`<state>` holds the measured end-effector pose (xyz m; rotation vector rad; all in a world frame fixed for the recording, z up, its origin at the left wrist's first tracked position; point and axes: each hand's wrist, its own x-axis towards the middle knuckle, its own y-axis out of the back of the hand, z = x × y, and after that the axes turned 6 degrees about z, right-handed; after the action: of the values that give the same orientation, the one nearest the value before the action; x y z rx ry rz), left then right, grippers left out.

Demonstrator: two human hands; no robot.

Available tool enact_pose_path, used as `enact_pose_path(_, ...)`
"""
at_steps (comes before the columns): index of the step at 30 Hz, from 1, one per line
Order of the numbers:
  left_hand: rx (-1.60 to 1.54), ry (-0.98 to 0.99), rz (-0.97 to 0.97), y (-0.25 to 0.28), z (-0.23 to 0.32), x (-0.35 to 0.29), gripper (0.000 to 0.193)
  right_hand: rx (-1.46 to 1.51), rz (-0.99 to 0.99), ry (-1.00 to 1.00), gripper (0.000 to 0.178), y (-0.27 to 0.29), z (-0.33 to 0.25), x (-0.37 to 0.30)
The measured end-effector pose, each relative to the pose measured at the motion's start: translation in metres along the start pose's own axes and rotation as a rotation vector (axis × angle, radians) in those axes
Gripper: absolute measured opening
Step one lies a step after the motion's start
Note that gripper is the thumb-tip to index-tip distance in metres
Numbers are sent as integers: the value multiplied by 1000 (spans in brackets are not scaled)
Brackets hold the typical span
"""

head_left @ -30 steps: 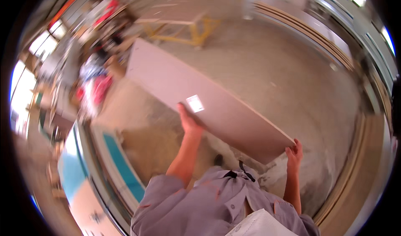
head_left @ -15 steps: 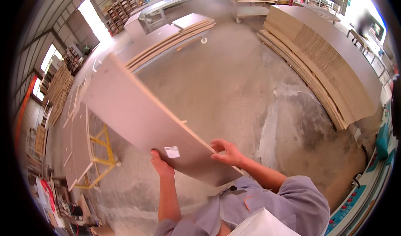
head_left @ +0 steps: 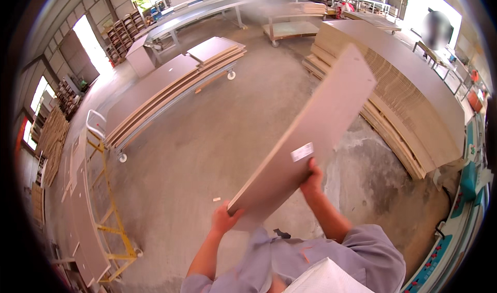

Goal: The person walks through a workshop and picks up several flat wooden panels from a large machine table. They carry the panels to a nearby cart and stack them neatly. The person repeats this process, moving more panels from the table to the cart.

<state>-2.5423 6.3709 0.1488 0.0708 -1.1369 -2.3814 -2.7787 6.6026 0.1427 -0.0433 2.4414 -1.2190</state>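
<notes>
A long grey-brown board (head_left: 290, 181) with a pale edge is held tilted in front of my body, its far end up and to the right. A small white label (head_left: 302, 152) is stuck on its face. My left hand (head_left: 225, 218) grips the board's left edge near its lower end. On the opposite edge, just below the label, my right hand (head_left: 312, 179) is closed with the thumb on the face. The fingers behind the board are hidden.
A tall stack of boards (head_left: 414, 101) stands at the right. Boards lie on a wheeled cart (head_left: 176, 93) at the far left. A yellow-framed trolley (head_left: 111, 225) carries panels on the near left. A teal-and-grey machine (head_left: 440, 246) lines the right edge. A small scrap (head_left: 216, 199) lies on the floor.
The board has swung from pointing far left to pointing far right. My hands have shifted along its edges, and the view has turned slightly.
</notes>
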Motion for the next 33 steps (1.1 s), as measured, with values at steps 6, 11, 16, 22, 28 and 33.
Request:
enact_pose_path(6,-270,344,-221,-17,-172,100,48,138,43,219,64,-33,-51,95)
enact_pose_path(11,-803,343,-358,-31,-95,269,42,301,265,302,62,-65,-50,152)
enact_pose_path(16,-870,348,-486,-89,-63,435,32,504,355,286,61,-95,-43,240)
enact_pose_path(22,-956,403,-273,-126,-34,606,28,534,343,215,58,-119,-40,413)
enact_pose_path(28,-809,600,-95,-131,-43,770,24,539,476,-14,47,-208,-56,594)
enact_pose_path(33,-1083,594,2,-163,-60,904,28,362,348,28,40,-284,-66,739)
